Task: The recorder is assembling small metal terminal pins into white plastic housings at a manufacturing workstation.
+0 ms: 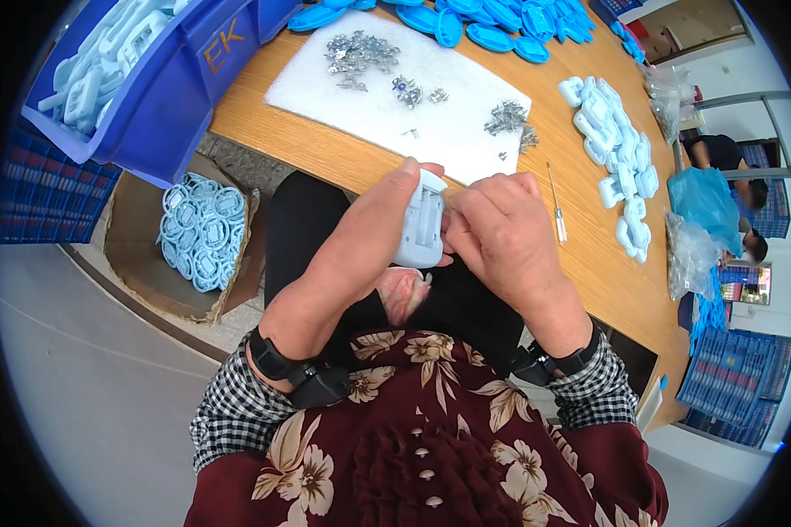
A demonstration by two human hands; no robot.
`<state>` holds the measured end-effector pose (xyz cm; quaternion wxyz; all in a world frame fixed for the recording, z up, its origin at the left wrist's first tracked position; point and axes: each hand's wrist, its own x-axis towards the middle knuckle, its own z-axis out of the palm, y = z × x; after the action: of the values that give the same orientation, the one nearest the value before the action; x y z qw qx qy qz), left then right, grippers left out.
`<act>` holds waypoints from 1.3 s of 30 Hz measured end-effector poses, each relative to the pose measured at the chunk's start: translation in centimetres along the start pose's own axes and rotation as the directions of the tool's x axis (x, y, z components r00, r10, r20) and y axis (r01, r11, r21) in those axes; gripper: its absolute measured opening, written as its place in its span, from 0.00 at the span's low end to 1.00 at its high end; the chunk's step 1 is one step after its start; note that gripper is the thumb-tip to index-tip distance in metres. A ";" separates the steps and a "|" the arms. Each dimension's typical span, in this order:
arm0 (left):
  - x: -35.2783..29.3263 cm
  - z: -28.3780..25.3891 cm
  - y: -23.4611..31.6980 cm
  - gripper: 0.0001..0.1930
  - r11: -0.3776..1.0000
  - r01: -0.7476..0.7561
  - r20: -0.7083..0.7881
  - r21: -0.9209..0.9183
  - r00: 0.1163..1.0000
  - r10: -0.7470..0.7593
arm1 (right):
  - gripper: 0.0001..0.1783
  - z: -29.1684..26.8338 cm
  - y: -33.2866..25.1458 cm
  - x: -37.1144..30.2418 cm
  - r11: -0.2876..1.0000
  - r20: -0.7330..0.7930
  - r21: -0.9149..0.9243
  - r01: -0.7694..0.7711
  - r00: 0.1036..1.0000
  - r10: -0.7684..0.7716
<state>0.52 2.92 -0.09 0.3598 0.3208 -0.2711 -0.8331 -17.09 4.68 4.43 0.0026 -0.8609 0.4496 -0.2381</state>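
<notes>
Over my lap, my left hand (373,215) is closed round a light-blue plastic housing (424,224) with long battery-like slots facing up. My right hand (499,224) is pinched at the housing's right edge; what its fingertips hold, if anything, is hidden. Just beyond both hands lies a white foam sheet (325,105) on the wooden table. Small metal clips (360,54) are heaped on it, with further little piles (505,117) toward its right end. A screwdriver (557,206) with a pale handle rests on the table right of my right hand.
A blue bin (180,97) of pale housings stands at the left, above a cardboard box (136,255) of round light-blue parts. Bright-blue covers (488,35) lie at the far side. Assembled-looking pale housings (620,145) are stacked right. Plastic bags (690,255) and people are beyond.
</notes>
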 end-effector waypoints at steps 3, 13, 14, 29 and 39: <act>-0.2 0.0 0.4 0.27 1.000 0.008 0.012 -0.021 1.000 -0.008 | 0.09 -0.1 -0.1 -0.4 1.000 -0.037 -0.006 -0.016 0.999 0.015; -0.5 -0.2 0.0 0.27 0.999 0.003 0.035 0.054 0.999 -0.005 | 0.11 0.2 0.1 -1.1 0.983 -0.065 0.174 -0.054 0.996 0.066; -0.4 0.0 -0.1 0.27 0.998 -0.003 0.030 0.069 1.000 0.001 | 0.12 0.1 0.0 -1.1 0.982 -0.030 0.185 -0.021 0.999 0.027; -0.7 0.4 0.5 0.28 0.995 0.005 0.119 0.096 0.993 -0.017 | 0.11 -0.2 -0.2 -1.5 0.284 0.404 0.727 -0.625 0.724 0.559; -0.9 -0.2 0.5 0.21 0.709 -0.241 0.140 0.662 0.970 0.199 | 0.12 0.0 0.7 -2.3 0.076 0.576 0.713 -0.697 0.644 0.503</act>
<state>1.38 3.31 0.43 0.3074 0.3701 -0.6011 -0.6382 -18.73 6.03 3.34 0.6057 -0.4614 0.5532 -0.3379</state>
